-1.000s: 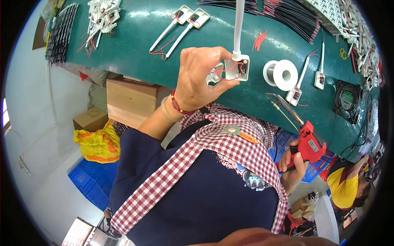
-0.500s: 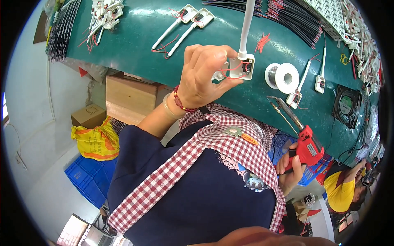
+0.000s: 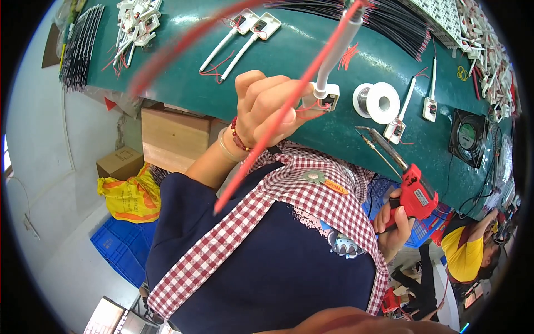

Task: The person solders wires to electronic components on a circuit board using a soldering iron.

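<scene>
My left hand (image 3: pixel 270 108) is closed around a small white plastic housing (image 3: pixel 335 89), pinching it between thumb and fingers. Its white tube (image 3: pixel 335 53) points up toward the camera. Long red wires (image 3: pixel 243 171) come from the tube's top end and cross in front of the hand, blurred. Inside the housing a dark component with thin red leads shows partly; the fingers hide the rest. My right hand (image 3: pixel 394 227) grips a red soldering gun (image 3: pixel 418 196) by its handle. Its metal tip and thin feed tube point up-left, below the spool of solder wire (image 3: pixel 390 90), touching nothing.
Two similar white pieces (image 3: pixel 240 60) lie at the far left, two more (image 3: pixel 429 108) right of the spool. Black wire bundles (image 3: pixel 389 25), cut red wires (image 3: pixel 347 57) and a white heap (image 3: pixel 135 25) rest on the green table (image 3: pixel 183 72). A fan (image 3: pixel 468 138) stands right; a person in yellow (image 3: pixel 463 253) sits beyond.
My left hand has shifted slightly left and tilted the white piece, so its tube end and red wires now swing close to the camera. The right hand and soldering gun stay nearly still.
</scene>
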A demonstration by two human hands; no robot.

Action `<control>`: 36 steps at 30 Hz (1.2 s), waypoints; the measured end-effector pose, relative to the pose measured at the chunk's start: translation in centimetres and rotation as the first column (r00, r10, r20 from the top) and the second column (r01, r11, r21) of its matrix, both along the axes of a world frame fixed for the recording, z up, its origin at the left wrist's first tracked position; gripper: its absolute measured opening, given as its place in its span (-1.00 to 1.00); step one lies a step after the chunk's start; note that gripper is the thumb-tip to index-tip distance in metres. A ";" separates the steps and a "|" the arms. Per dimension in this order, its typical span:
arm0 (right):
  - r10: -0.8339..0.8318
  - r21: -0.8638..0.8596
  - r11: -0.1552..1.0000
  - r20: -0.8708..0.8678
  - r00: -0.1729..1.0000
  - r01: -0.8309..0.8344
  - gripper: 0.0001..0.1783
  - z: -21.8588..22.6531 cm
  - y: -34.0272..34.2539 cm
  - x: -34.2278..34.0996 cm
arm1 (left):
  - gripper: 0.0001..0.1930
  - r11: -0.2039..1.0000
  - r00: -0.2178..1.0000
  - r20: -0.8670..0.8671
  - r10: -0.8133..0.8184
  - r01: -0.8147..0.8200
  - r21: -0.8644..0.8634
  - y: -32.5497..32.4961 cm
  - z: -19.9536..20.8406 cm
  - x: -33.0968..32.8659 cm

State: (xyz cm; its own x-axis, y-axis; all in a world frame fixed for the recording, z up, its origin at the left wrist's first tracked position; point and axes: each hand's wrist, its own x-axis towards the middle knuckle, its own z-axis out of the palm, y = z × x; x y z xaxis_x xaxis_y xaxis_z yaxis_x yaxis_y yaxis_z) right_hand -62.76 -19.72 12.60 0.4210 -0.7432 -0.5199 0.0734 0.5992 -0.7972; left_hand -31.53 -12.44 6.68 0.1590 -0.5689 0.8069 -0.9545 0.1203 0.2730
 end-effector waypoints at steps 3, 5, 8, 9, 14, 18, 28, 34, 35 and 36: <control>-0.002 0.007 1.000 0.008 1.000 0.002 -0.62 -0.1 0.1 -0.1 | 0.03 0.999 1.000 0.013 -0.005 0.005 -0.040 -0.1 -0.3 0.0; 0.003 0.003 1.000 0.013 1.000 -0.003 -0.62 -0.2 0.0 -0.2 | 0.04 1.000 1.000 0.019 0.017 -0.017 -0.017 0.0 0.1 -0.1; -0.002 0.006 1.000 0.015 1.000 0.002 -0.62 -0.2 0.0 -0.1 | -0.24 0.962 0.997 0.068 -0.027 0.045 -0.271 -1.3 -0.7 0.4; 0.031 -0.002 1.000 0.006 0.999 -0.031 -0.61 -0.3 -0.2 -0.3 | -0.22 0.967 0.996 0.087 -0.034 0.055 -0.249 -1.1 -0.9 0.5; 0.077 -0.003 0.997 0.026 0.997 -0.077 -0.60 -0.5 -0.4 -0.1 | -0.23 0.960 0.995 0.101 -0.016 0.044 -0.275 -1.1 -0.8 0.7; 0.057 -0.011 0.998 0.040 0.998 -0.057 -0.63 -0.6 -0.1 -0.3 | -0.29 0.991 0.995 -0.087 0.056 -0.066 -0.118 0.1 0.1 1.6; 0.072 0.010 0.997 0.094 0.993 -0.074 -0.63 -1.0 -0.2 -1.4 | -0.27 0.480 0.467 -0.463 0.753 -0.872 -0.099 5.4 -0.4 26.2; -0.033 0.008 0.999 0.082 0.996 0.032 -0.66 0.4 0.4 -0.3 | -0.30 0.336 0.250 -0.611 0.751 -0.941 0.028 6.6 -5.1 40.2; -0.061 0.031 0.998 0.058 0.996 0.060 -0.65 0.6 0.6 -0.2 | -0.26 0.278 0.139 -0.580 0.803 -0.948 0.157 7.7 -5.4 41.2; -0.082 0.050 0.996 0.066 0.994 0.079 -0.65 0.8 0.6 0.0 | -0.21 0.211 0.028 -0.487 0.873 -0.922 0.324 7.3 -5.6 41.3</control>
